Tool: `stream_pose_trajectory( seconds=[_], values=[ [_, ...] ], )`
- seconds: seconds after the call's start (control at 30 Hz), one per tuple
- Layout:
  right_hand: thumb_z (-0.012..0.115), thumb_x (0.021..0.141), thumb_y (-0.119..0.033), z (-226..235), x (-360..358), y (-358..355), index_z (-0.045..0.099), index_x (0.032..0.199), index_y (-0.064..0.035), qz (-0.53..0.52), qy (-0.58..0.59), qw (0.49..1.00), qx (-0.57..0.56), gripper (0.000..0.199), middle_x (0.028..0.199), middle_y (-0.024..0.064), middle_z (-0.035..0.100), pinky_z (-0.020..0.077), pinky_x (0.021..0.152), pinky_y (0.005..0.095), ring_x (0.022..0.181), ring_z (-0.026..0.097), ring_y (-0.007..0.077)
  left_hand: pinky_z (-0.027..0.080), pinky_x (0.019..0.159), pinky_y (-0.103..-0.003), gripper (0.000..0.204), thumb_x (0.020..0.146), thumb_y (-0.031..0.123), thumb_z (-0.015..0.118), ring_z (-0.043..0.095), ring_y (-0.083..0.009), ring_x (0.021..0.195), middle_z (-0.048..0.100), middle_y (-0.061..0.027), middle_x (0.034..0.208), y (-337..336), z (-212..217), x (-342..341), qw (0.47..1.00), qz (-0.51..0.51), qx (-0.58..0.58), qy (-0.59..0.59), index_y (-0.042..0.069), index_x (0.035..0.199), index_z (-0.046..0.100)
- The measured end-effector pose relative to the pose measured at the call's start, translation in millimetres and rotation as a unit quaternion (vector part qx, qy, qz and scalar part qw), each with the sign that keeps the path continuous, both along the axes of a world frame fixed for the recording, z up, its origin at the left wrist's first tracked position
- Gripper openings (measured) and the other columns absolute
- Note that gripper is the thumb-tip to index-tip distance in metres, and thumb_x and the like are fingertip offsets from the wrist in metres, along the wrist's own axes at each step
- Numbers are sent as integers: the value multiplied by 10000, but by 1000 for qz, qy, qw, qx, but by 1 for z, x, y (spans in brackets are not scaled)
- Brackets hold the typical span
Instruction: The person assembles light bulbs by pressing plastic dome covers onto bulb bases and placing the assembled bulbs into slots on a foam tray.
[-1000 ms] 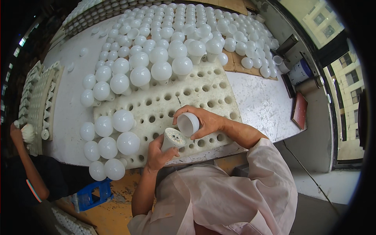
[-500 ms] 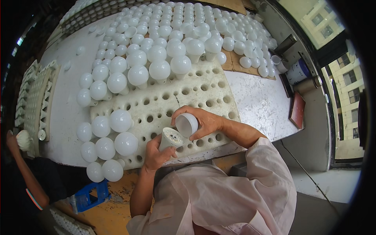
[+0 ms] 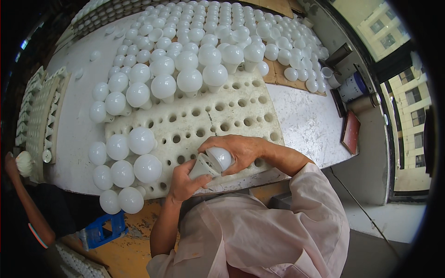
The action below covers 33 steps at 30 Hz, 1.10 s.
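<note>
My left hand is wrapped round a white bulb base, tilted toward the right. Curled over a white dome cover, my right hand holds it at the open end of the base. The cover's rim meets the base at an angle, and part of the base's inside still shows between them. Both hands are above the near edge of a foam tray with rows of holes. Bulbs with round white covers stand in its left part, and more bulbs line its far side.
Many loose white domes cover the far table on cardboard. A red book-like object leans by the window wall. At the left, a co-worker's hand holds a white item beside another tray. A blue stool stands below.
My right hand has turned the dome cover, whose hollow side faced up before, and brought its rim against the bulb base. The left hand has tipped the base toward the cover.
</note>
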State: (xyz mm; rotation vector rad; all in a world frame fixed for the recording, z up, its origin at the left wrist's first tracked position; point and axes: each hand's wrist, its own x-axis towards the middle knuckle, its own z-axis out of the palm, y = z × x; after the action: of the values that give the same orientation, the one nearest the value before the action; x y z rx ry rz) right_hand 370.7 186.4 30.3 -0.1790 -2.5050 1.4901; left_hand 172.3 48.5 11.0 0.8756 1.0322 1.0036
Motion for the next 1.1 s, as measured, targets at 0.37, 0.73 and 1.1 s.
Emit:
stream_pose_trajectory(
  seconds=[0.37,0.73,1.1],
  values=[
    [829,621,-151,-3,-8,-11,404,1311,-59,27,-25,998,53,816,1186,178,520,483,889,440,1087,560,367,497,574,-248,366,776,188,740,612,-106,652,658,-81,791,2,-3,0,999,-26,10,40,-70,1009,628],
    [789,607,-70,-17,-25,-29,596,1036,-72,-76,206,975,27,470,1008,118,560,513,745,336,889,600,250,488,543,-252,323,780,152,724,608,-124,622,643,-97,764,5,-7,-1,999,-33,34,-15,-83,973,615],
    [770,571,-42,-10,-35,-30,501,1199,-84,-88,145,985,-42,685,1135,138,508,480,849,353,1009,559,259,443,455,-220,363,815,202,710,590,-111,578,628,-85,743,4,-13,-9,996,-25,-15,-80,-89,1007,608]
  ],
)
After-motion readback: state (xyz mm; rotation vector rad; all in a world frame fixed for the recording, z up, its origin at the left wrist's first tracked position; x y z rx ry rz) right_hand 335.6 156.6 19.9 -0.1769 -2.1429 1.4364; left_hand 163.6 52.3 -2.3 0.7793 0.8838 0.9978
